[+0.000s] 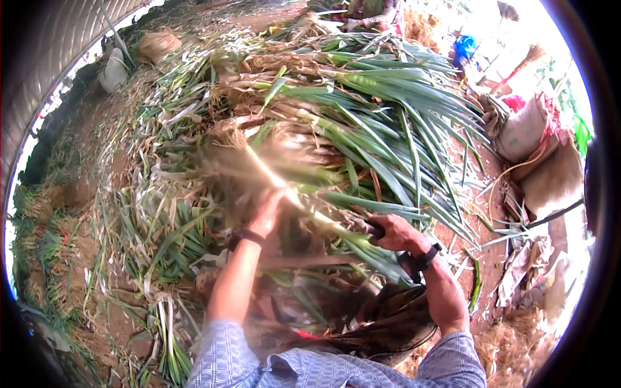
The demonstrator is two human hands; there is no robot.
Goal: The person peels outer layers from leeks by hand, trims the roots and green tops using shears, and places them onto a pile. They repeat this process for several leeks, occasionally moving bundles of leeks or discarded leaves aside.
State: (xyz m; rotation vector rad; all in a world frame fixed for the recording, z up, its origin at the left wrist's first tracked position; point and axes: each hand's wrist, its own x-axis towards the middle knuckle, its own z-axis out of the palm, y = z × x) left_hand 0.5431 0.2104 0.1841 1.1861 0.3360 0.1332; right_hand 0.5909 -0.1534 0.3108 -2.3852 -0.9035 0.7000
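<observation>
You are working with two hands on one long onion stalk (259,165). Your left hand (268,210) is closing around its pale stem, the fingers blurring, and the stalk is slanting from its roots at upper left toward its green leaves at lower right, in front of your body. Your right hand (396,233) is gripping one dark-handled tool (369,226) tightly, its far end lying close against the stalk; blur is hiding whether the two are touching. You are wearing one dark band (247,238) on your left wrist and one dark watch (419,262) on your right.

Just beyond your hands, one big heap of green onions (388,123) is spreading over the ground, too many to count, its leaves pointing right. Loose leaf litter (174,226) is lying to its left.

As for containers, two sacks are sitting at the right, one pale and bulging (527,132), one brown (553,181) below it; I cannot tell what they are holding.
</observation>
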